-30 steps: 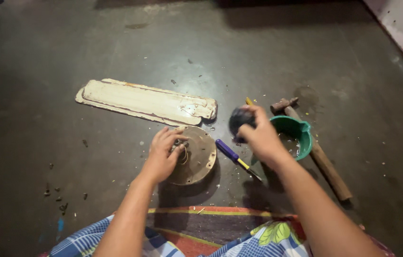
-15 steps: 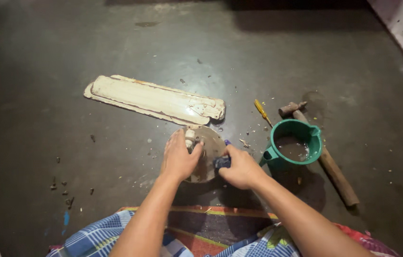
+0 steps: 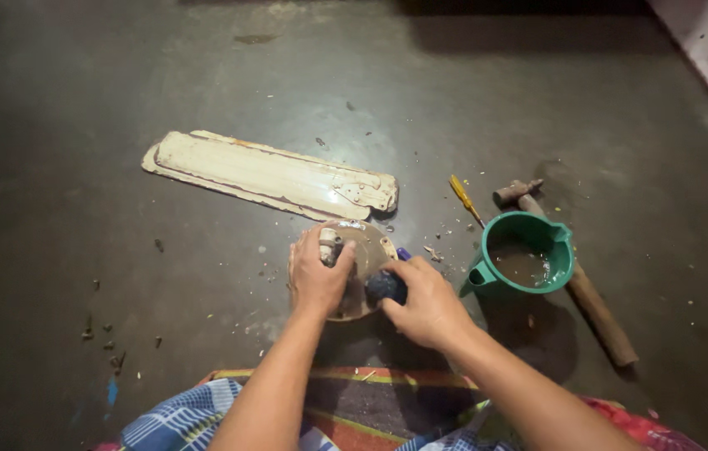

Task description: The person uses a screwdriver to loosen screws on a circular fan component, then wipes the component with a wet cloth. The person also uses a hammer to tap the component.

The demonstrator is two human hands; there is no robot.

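Checked cloth (image 3: 203, 418): nearest, below disc
Left hand (image 3: 318, 280): grasping round metal disc (image 3: 362, 259) on floor
Right hand (image 3: 425, 302): clenched on dark lump (image 3: 385, 286), at disc's right edge
Green jug (image 3: 525, 255): right of disc; hammer (image 3: 575, 280) behind it
Yellow screwdriver (image 3: 462, 199): beyond disc, right
Cream blade (image 3: 270, 175): just beyond disc

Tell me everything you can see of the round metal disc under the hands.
The disc is a round, beige, worn-looking metal housing lying flat on the dark floor, just below the end of the long cream blade. A short hub or shaft stands near its middle. The left hand grips its left rim, fingers by the hub. The right hand presses a dark wad against its lower right. Its lower half is hidden by the hands.
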